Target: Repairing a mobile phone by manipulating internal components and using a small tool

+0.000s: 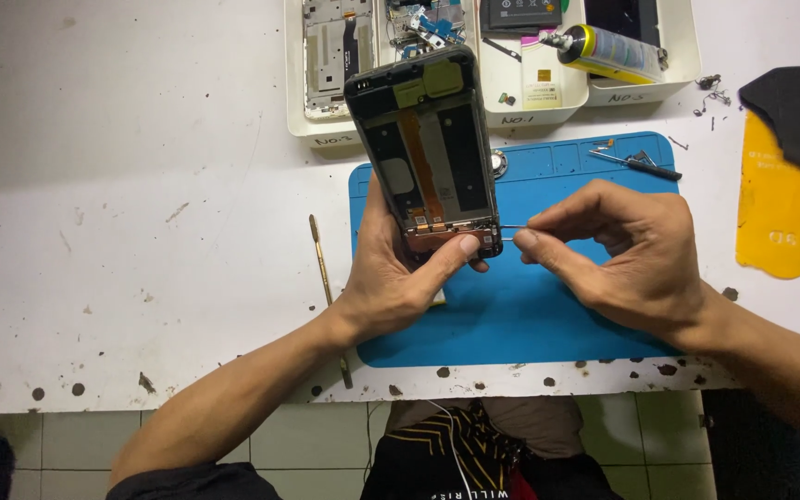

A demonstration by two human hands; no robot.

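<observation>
Opened phone frame gripped in left hand, right hand beside — pinching tweezers

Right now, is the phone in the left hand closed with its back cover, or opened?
Opened. The phone in the left hand has no back cover: its inner frame, orange flex cable and boards show. The right hand holds thin tweezers at its lower edge.

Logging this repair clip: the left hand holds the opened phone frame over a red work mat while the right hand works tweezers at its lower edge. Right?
Not quite: the work mat is blue, not red, as the head view shows. The left hand does hold the opened phone frame, and the right hand works tweezers at its lower edge.
</observation>
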